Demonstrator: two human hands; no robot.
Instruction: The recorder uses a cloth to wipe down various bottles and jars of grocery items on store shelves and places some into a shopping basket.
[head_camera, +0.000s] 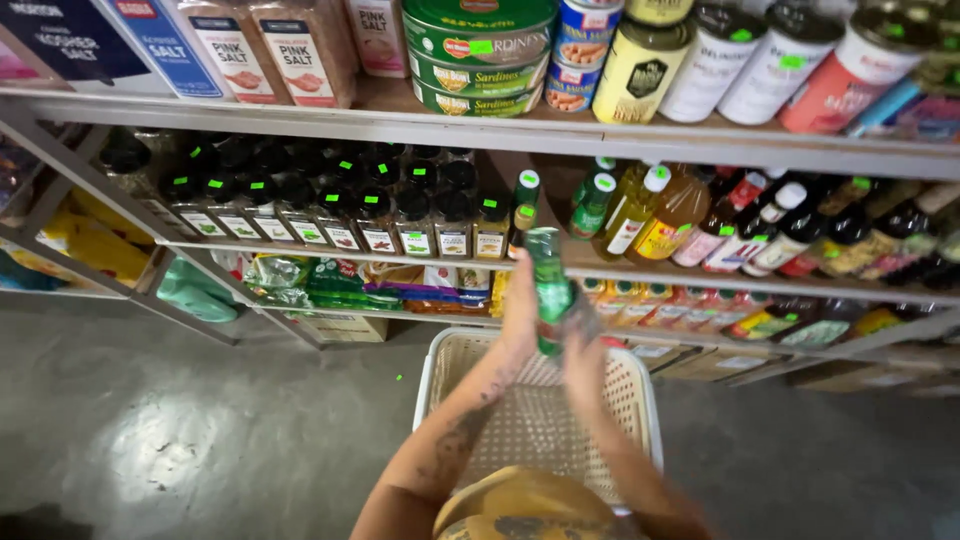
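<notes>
Far left: open grey floor (200, 430), plenty of room to step or swing an elbow. Rows of dark-capped spice jars (330, 205) packed tight along the middle shelf edge (300, 250), easily toppled by a careless knuckle. Left hand (518, 305) wrapped around the green glass bottle (548, 290), fingers closed on its side, held upright in the air just in front of that shelf and above the cream plastic basket (600, 400). Right hand (585, 360) blurred beneath the bottle; cannot tell whether closed on it or only steadying. Likely risks: slipping glass, a drop against the basket rim. Right: crowded sauce bottles (760, 225), little clearance.
</notes>
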